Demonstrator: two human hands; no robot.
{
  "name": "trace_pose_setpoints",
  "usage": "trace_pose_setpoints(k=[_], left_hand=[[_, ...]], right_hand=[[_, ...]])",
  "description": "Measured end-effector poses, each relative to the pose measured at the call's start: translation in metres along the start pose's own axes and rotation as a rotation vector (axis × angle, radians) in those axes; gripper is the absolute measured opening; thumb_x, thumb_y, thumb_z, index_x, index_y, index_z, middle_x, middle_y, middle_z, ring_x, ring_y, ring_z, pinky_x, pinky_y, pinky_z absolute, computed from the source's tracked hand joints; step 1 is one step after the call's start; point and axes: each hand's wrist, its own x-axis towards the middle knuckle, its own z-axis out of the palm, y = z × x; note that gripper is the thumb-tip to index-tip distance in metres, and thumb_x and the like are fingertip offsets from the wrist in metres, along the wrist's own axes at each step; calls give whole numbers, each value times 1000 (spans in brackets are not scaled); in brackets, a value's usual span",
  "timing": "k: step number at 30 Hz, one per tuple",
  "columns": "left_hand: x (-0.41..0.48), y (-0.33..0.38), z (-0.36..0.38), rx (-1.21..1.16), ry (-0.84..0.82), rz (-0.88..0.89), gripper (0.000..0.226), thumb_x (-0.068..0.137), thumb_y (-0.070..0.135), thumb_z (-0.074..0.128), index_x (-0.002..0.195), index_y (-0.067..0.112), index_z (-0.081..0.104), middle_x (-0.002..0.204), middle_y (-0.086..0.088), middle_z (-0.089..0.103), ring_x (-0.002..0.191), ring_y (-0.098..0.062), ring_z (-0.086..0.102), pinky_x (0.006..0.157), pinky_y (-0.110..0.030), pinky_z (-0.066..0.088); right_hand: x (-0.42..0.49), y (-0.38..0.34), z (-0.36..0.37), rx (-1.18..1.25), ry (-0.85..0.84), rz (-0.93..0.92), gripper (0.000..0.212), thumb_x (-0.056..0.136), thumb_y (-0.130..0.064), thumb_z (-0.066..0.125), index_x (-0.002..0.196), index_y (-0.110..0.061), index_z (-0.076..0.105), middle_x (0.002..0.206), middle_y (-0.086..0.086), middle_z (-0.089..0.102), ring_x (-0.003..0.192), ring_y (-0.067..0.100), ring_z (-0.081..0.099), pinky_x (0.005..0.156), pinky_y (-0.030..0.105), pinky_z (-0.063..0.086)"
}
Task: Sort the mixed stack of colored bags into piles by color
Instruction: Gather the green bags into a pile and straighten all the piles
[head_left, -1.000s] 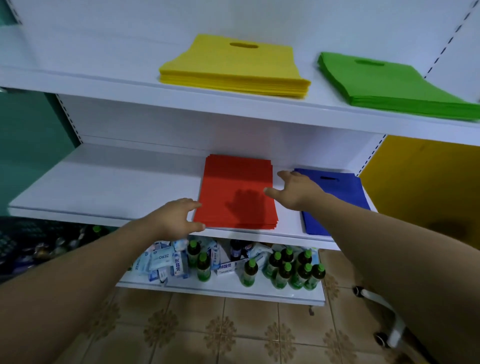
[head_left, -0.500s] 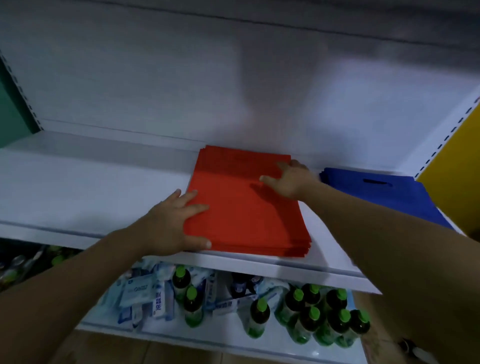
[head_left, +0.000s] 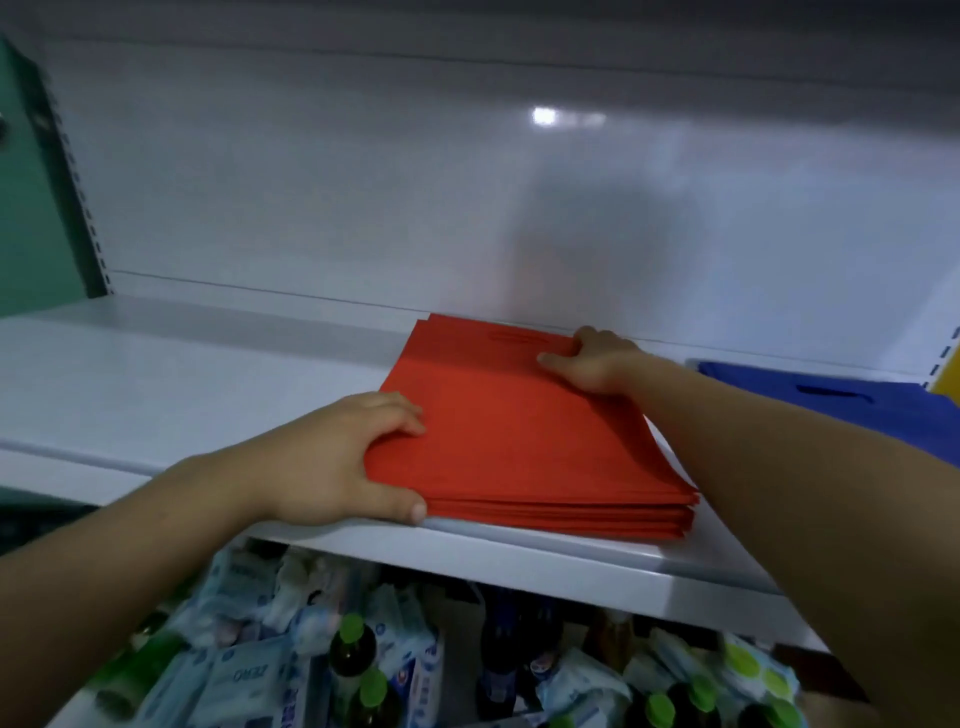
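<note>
Left grip (head_left: 332, 457) clamps near-left corner of red bag pile (head_left: 519, 441) on shelf (head_left: 156, 374); right grip (head_left: 592, 364) pinches far-right edge. Judged: light, floppy, slippery sheets; hold 2 opposite edges. Blue bags (head_left: 872, 410) lie beyond, right.

The head-worn camera sits close in front of the white shelf (head_left: 156, 374), looking forward and down across it toward the back panel (head_left: 311, 182). The stack of red bags (head_left: 519, 441) fills mid-frame. Blurred green-capped bottles (head_left: 353, 642) on the level below line the bottom edge.
</note>
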Motion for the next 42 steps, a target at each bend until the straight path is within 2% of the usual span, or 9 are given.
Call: trace_pose_setpoints(k=[3,6,9,13,21,25,30,34,42], left_hand=[[0,-2,3,-32,50,27,99,45,93,48,132,49,32,131,41,22,114,29,25,95,4,20],[-1,-7,8,-82,129,37,83,50,82,60,125,60,32,142,38,16,125,24,19,105,-11,22],[0,-11,12,-73,169,55,83,49,83,61,124,56,39,139,35,25,126,25,19,104,-10,22],[0,-12,15,-102,196,69,81,45,89,58,117,54,47,134,37,33,125,24,26,100,-1,21],[-3,-11,18,-117,258,66,72,47,89,59,113,62,52,131,35,41,126,18,32,104,-10,25],[-8,-7,17,-96,334,67,69,48,90,56,113,70,45,128,34,45,125,16,36,102,-9,27],[-9,-3,14,63,193,35,82,44,96,48,117,63,35,132,42,28,126,25,20,104,-6,17],[-10,-6,5,67,166,10,77,45,93,50,115,63,39,127,43,31,116,31,24,95,6,18],[-13,-4,5,93,126,0,75,51,89,49,121,62,37,126,46,25,114,33,20,91,7,19]], right_hand=[[9,0,3,-74,6,0,82,84,-77,33,148,-27,31,148,17,30,136,39,30,112,42,26],[18,2,2,-79,25,-22,81,78,-81,40,140,-29,43,142,16,37,130,38,36,109,43,32],[25,6,6,17,33,-54,91,68,-83,50,138,-26,43,139,12,44,125,35,45,103,42,40],[27,9,14,100,13,-74,103,68,-84,50,149,-24,29,151,11,34,135,32,38,110,39,34],[38,11,6,150,16,-112,95,67,-85,49,133,-17,48,136,9,52,119,28,52,92,34,42],[39,11,4,124,-4,-115,102,66,-86,50,143,-19,38,145,10,43,128,29,46,103,38,39],[33,7,7,5,7,-58,107,61,-92,44,143,-24,40,143,15,37,129,36,42,106,42,38],[36,9,7,56,31,-88,111,55,-95,41,133,-18,53,135,13,51,118,33,53,99,40,45],[37,11,7,110,-53,-99,96,73,-83,47,136,-11,51,141,11,49,125,28,50,100,34,39]])
